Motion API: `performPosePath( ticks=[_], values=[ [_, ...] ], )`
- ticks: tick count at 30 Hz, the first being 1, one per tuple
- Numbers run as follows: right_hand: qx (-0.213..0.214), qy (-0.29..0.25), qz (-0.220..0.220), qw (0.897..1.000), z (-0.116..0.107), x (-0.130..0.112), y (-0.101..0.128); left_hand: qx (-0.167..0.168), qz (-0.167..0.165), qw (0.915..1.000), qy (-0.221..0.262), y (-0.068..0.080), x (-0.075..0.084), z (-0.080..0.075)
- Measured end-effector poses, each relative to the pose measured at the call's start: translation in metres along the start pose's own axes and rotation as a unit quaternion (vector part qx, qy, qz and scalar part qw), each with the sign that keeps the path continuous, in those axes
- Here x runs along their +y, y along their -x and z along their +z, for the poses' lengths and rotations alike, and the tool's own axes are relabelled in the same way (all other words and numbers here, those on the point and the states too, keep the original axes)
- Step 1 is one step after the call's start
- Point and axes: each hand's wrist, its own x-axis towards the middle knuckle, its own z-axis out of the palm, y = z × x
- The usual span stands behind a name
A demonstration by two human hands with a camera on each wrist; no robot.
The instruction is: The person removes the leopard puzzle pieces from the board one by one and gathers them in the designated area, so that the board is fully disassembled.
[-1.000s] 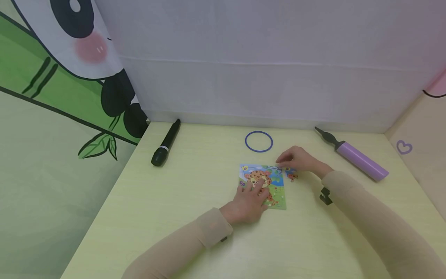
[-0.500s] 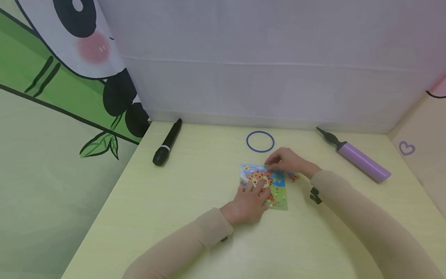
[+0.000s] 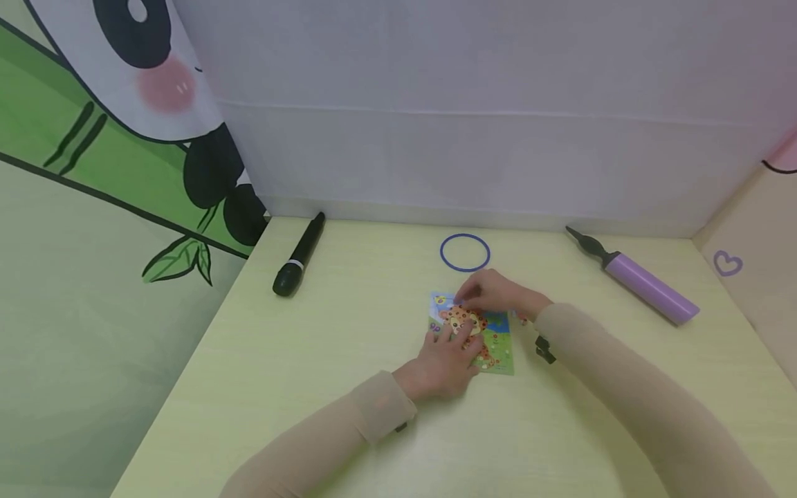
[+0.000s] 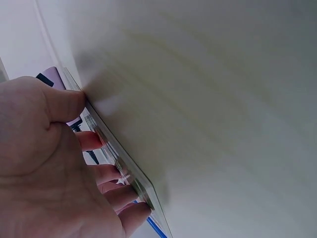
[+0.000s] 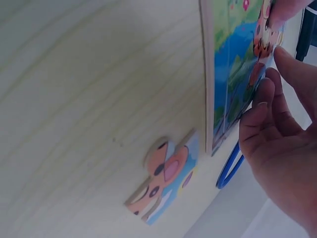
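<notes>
On the table lies a flat picture puzzle (image 3: 498, 349) with a spotted leopard cub on blue and green. My left hand (image 3: 445, 363) rests on its lower left part with fingers spread; the left wrist view shows the thumb at the near edge and fingertips on the picture. My right hand (image 3: 492, 290) is at the upper part of the puzzle, fingers bent and fingertips close together over the picture. Whether a piece is between them I cannot tell. A loose puzzle piece (image 5: 166, 178) with an ear and eye lies beside the right edge, mostly behind my right wrist in the head view.
A blue ring (image 3: 465, 252) lies behind the puzzle. A black microphone (image 3: 299, 256) is at the back left of the table, and a purple hand pump (image 3: 647, 287) at the back right. A pale cloth wall (image 3: 473, 159) stands along the back edge.
My right hand has moved left along the puzzle's top edge, from its upper right corner toward the cub's head. The left hand has stayed in place on the puzzle.
</notes>
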Motion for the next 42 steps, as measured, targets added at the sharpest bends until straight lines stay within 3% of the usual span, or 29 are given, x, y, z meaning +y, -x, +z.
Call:
performPosePath(
  ticks=[3,10,26,42],
  values=[
    [-0.006,0.011,0.006,1.0,0.001,-0.0005,-0.0018,-0.007,-0.001,1.0,0.004,-0.0015,-0.0004,0.0017],
    [-0.021,-0.021,0.036,0.999,0.0002,0.0008,-0.0046,-0.004,-0.001,1.0,0.008,-0.0001,-0.0001,0.0012],
    [-0.023,0.019,-0.02,0.999,-0.0001,0.0004,-0.0073,-0.008,0.001,1.0,-0.003,-0.0016,-0.0003,0.0018],
    [-0.028,-0.001,-0.007,1.0,-0.001,0.0058,-0.0095,-0.002,0.0,1.0,-0.009,0.0,0.0004,0.0004]
  ],
)
